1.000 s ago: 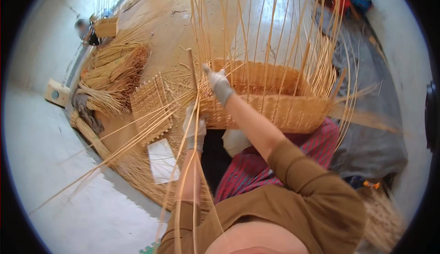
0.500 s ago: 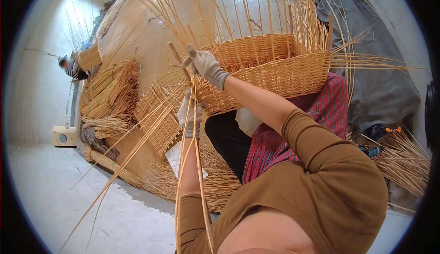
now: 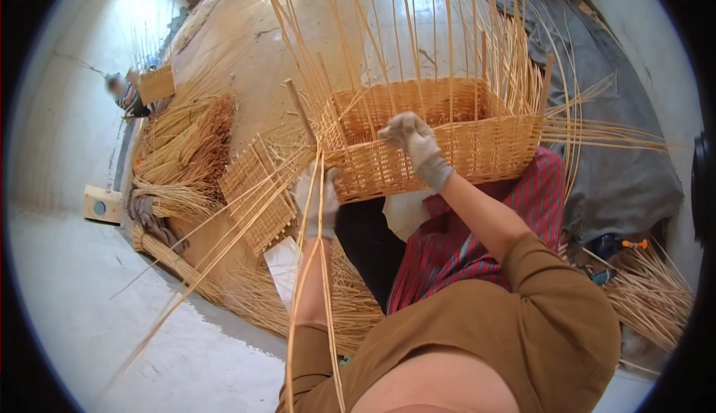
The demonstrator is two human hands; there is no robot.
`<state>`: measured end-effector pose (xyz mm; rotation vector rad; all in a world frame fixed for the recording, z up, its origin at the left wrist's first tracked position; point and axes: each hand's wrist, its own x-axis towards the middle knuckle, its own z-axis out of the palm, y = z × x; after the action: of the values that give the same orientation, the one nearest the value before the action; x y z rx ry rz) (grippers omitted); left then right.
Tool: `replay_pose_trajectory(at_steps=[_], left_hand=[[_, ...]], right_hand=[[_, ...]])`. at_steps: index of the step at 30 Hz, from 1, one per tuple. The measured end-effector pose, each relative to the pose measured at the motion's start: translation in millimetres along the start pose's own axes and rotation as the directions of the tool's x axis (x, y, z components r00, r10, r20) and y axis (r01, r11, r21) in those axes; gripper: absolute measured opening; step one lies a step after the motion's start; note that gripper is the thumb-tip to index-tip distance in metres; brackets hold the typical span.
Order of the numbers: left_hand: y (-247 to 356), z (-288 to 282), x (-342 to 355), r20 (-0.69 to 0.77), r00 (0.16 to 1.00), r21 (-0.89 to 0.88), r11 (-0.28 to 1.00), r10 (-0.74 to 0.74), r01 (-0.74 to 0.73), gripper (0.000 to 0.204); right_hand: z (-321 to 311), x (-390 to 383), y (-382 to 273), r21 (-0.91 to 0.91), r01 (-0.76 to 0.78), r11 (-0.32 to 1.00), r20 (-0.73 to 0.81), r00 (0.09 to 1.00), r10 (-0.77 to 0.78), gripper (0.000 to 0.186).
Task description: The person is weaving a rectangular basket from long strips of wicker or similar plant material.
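A rectangular wicker basket rests tilted against my legs, with long upright stakes rising from its far and side walls. My left hand, in a pale work glove, grips the basket's near left corner. Long willow rods pass in front of that glove and down along my forearm, partly hiding the fingers. Over the middle-left of the near rim is my right hand, also gloved, with its fingers curled together. What it may hold is hidden. A thick corner stick stands up at the left end of the basket.
A flat woven panel lies left of the basket. Bundles of rods are stacked farther left, and more rods lie at right by a dark grey sheet. Another person sits at the far left.
My right hand has left the thick corner stick and moved right and nearer, over the basket's front rim. My left hand stays at the corner. The view has shifted slightly.
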<state>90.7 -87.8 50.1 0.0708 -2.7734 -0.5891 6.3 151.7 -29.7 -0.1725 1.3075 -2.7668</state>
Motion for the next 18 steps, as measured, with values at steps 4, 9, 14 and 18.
replay_pose_trajectory(at_steps=[4, 9, 14, 18], left_hand=[[47, 25, 6, -0.240, 0.920, -0.078, 0.938, 0.310, -0.337, 0.052], [50, 37, 61, 0.483, 0.858, -0.591, 0.658, -0.174, 0.466, 0.032], [52, 40, 71, 0.485, 0.820, -0.519, 0.655, -0.303, 0.549, 0.018], [63, 40, 54, 0.370, 0.868, -0.640, 0.587, -0.331, 0.496, 0.024]], right_hand=[[-2, -28, -28, -0.237, -0.199, 0.951, -0.170, 0.972, 0.161, 0.025], [75, 18, -70, -0.623, 0.256, 0.739, 0.026, 0.951, -0.308, 0.027], [71, 76, -71, -0.621, 0.366, 0.693, 0.143, 0.922, -0.359, 0.039], [-44, -17, -61, -0.295, 0.129, 0.947, -0.096, 0.982, -0.164, 0.023]])
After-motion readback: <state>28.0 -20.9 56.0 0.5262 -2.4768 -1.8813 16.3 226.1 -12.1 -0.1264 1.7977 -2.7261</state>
